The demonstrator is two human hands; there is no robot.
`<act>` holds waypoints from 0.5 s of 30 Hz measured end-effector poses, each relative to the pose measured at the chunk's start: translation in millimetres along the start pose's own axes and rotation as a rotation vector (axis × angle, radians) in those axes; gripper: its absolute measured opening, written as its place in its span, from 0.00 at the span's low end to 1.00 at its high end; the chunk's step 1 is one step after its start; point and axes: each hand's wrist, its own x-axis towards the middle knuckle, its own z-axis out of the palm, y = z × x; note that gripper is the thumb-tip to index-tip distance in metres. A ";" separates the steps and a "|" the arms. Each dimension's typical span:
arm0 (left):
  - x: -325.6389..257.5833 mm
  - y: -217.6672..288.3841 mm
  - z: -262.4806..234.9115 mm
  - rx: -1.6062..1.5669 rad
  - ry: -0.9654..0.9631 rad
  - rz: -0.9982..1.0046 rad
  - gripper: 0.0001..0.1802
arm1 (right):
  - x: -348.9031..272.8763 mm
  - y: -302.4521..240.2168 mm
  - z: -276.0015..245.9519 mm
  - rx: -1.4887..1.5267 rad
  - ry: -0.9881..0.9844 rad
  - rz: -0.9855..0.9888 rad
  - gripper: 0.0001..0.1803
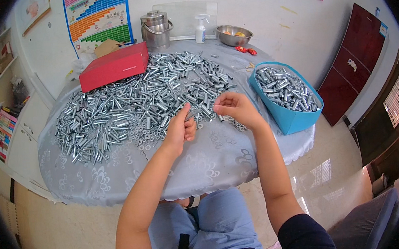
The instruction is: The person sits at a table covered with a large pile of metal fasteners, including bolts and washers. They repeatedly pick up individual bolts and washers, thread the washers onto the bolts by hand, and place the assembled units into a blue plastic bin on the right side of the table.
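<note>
My left hand [178, 131] is closed, thumb up, around a short grey metal tube [189, 115] that shows only in part. To its right, my right hand [238, 110] has thumb and forefinger brought together; anything between them is too small to make out. Both hands are over the near edge of a wide heap of silver metal tubes and bolts [114, 108]. Small flat washers [145, 137] lie scattered along the front of that heap. A blue fabric basket [293, 120] right of my right hand is filled with similar metal pieces [285, 88].
A red box [115, 67] rests on the heap's back left. Behind stand a lidded steel pot [155, 32], a white spray bottle [200, 30] and a steel bowl [234, 36], with red wrappers [246, 50] near it. A grey patterned cloth [91, 182] covers the table.
</note>
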 end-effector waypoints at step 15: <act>-0.1 -4.7 7.1 0.067 0.041 -0.008 0.25 | 0.5 -1.8 20.8 0.233 -0.153 0.065 0.07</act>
